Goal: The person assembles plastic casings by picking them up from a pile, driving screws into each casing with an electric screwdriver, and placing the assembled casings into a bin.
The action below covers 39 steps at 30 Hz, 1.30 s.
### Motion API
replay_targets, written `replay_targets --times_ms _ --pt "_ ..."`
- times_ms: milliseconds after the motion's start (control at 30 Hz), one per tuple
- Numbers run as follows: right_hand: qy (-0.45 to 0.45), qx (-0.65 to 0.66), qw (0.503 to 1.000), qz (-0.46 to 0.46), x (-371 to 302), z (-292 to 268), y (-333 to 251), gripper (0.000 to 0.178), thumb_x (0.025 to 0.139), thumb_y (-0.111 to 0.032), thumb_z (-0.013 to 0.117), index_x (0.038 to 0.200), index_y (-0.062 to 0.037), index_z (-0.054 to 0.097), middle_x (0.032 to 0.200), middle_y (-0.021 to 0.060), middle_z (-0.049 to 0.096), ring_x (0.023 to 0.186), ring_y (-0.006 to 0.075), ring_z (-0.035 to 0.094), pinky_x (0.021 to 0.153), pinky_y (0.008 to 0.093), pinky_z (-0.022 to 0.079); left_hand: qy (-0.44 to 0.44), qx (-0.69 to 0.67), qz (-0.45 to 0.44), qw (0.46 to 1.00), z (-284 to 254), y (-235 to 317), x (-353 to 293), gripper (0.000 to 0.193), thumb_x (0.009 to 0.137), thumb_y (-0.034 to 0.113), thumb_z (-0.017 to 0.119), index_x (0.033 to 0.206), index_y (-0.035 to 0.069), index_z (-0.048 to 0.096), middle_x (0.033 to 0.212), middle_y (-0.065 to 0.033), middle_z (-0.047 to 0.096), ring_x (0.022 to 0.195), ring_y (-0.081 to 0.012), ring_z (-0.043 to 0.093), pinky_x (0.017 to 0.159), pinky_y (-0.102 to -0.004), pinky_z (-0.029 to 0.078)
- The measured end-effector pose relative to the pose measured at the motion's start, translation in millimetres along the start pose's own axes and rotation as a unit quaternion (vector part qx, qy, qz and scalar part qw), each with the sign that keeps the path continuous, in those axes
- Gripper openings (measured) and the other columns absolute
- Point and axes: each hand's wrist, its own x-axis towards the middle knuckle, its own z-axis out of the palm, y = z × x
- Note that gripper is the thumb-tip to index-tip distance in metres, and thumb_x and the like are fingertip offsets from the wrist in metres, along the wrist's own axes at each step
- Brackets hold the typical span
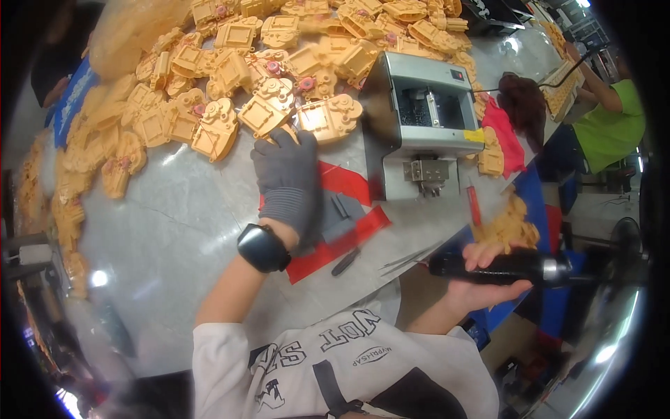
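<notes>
My left hand (285,174), in a grey glove with bare fingertips, is at the near edge of the pile. Its fingers are closed at the lower edge of a yellow plastic housing (266,110); the thumb's contact is hidden. Another yellow housing (328,119) lies just right of those fingertips. Off the table's near right edge, my bare right hand (481,286) is wrapped round a black electric screwdriver (506,268) with a silver collar, held roughly level. A grey screw feeder (426,105) stands between the hands, farther back.
Many similar housings (230,70) cover the back and left of the grey table (160,223). Beneath my left wrist are a red sheet (314,262) and grey block (340,216). Nearby lies a small dark-handled tool (345,262). At right, a person in green (614,126) works.
</notes>
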Motion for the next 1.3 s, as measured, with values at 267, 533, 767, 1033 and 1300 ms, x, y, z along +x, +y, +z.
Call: replay_targets --times_ms 267,533,767,1033,1300 --pt "0.0 0.009 1.0 0.001 0.5 -8.0 -0.7 0.076 0.08 -0.07 0.037 0.117 -0.0045 0.043 0.06 0.0034 0.044 0.045 0.0141 0.041 0.048 0.0278 0.035 0.172 -0.446 0.306 0.823 -48.0 -54.8 -64.1 0.042 0.067 0.0 0.059 0.107 0.007 0.053 0.106 -0.0152 0.055 0.099 -0.0376 0.054 0.088 -0.0445 0.044" --pt "-0.011 -0.002 1.0 -0.013 -2.1 -4.2 -0.6 0.074 0.081 -0.069 0.037 0.116 -0.0045 0.043 0.061 0.0037 0.045 0.045 0.0143 0.041 0.048 0.0281 0.035 0.094 -0.376 0.353 0.852 -0.5 -54.3 -89.9 0.038 0.06 0.0 0.062 0.096 0.01 0.056 0.117 -0.011 0.054 0.114 -0.0408 0.044 0.1 -0.0563 0.029" --pt "-0.041 0.005 0.999 0.007 -3.7 10.9 4.4 0.065 0.081 -0.064 0.046 0.111 -0.0069 0.042 0.062 0.0034 0.046 0.049 0.013 0.04 0.049 0.0258 0.03 0.146 -0.414 0.223 0.87 5.1 -41.1 -84.4 0.057 0.059 0.005 0.067 0.115 0.012 0.053 0.128 -0.0219 0.042 0.111 -0.0412 0.045 0.091 -0.0437 0.041" --pt "-0.044 0.002 0.999 0.014 -0.4 9.5 5.6 0.063 0.081 -0.063 0.048 0.11 -0.0072 0.043 0.063 0.0035 0.045 0.049 0.0133 0.041 0.05 0.0263 0.031 0.153 -0.444 0.254 0.845 3.0 -50.6 -80.2 0.047 0.056 -0.003 0.065 0.099 0.009 0.051 0.125 -0.0229 0.044 0.11 -0.0439 0.045 0.088 -0.0443 0.043" --pt "-0.058 -0.012 0.998 0.019 -0.9 13.9 9.1 0.062 0.081 -0.062 0.049 0.11 -0.0077 0.044 0.064 0.0032 0.045 0.049 0.0136 0.041 0.049 0.0268 0.031 0.083 -0.324 0.313 0.889 9.7 -68.7 -93.1 0.047 0.059 0.004 0.06 0.104 0.009 0.051 0.126 -0.021 0.045 0.112 -0.0434 0.042 0.098 -0.0572 0.027"
